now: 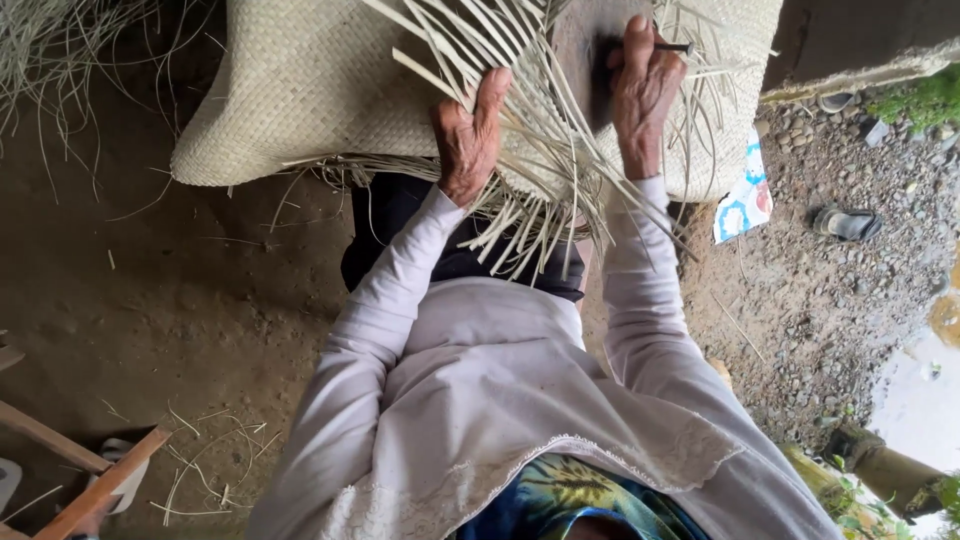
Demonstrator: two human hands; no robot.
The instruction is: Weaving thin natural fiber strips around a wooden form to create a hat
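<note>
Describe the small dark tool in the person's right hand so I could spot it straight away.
Start at the big pale woven mat spread across the top of the picture, with loose straw strips fanning from its edge. The right hand rests on a dark flat piece there. From its fingers pokes a thin dark rod, the only slim, dark, rigid thing among the pale, flat strips.

It was an outdoor, rural work spot beside a house, not a fitted workshop. The ground was bare packed earth [200,300] giving way to gravel [830,290], with loose straw [60,40] scattered about, a sandal [846,222] lying on the stones, a concrete wall edge [860,50] and weeds [925,100] nearby.
</note>
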